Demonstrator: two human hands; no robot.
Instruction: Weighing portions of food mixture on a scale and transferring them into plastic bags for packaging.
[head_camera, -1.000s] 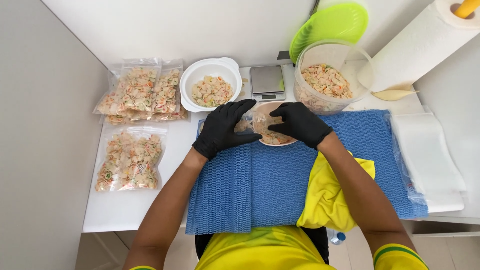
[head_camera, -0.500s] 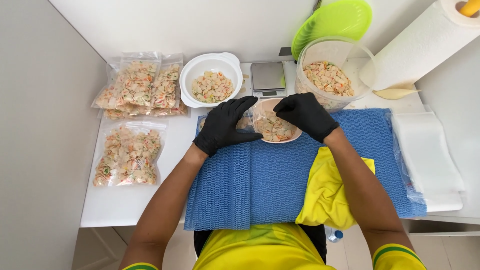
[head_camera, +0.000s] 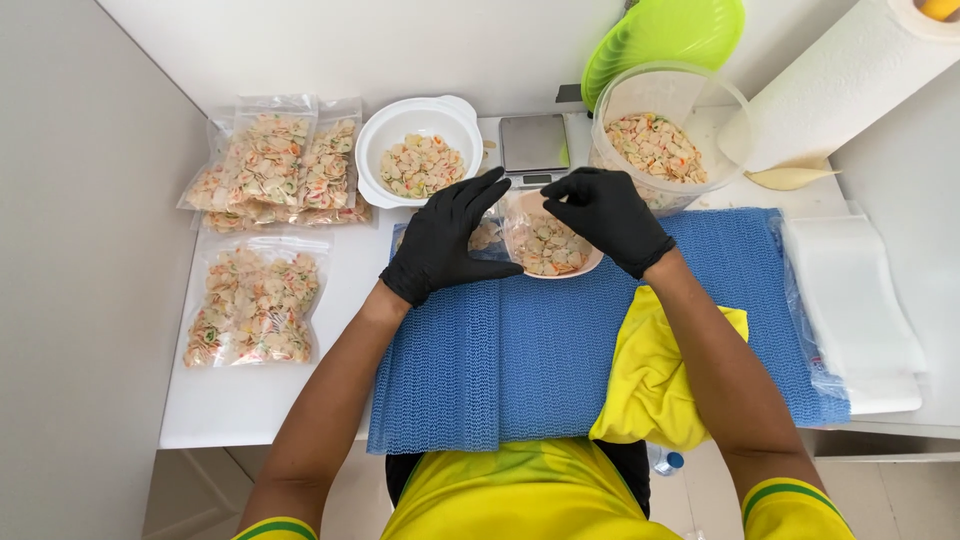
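A small pink bowl (head_camera: 580, 268) stands at the far edge of the blue mat (head_camera: 520, 360), lined with a clear plastic bag (head_camera: 548, 243) that holds coloured shell-shaped pieces. My left hand (head_camera: 448, 240), in a black glove, lies with fingers spread against the bag's left side, thumb at the bowl's rim. My right hand (head_camera: 606, 214), also gloved, pinches the bag's upper edge on the right. Behind them are a white bowl (head_camera: 398, 132) and a clear tub (head_camera: 716, 100), both holding the same pieces, and a small scale (head_camera: 534, 146).
Several filled sealed bags lie at the left: a stack (head_camera: 272, 165) at the back, one bag (head_camera: 255, 305) nearer. A green lid (head_camera: 662, 40) leans on the wall, a paper towel roll (head_camera: 840, 80) stands right. Flat empty bags (head_camera: 850, 300) lie right, a yellow cloth (head_camera: 660, 380) on the mat.
My two hands have drawn apart from over the pink bowl, so the bag and its contents now show between them. The right hand has closed on the bag's edge.
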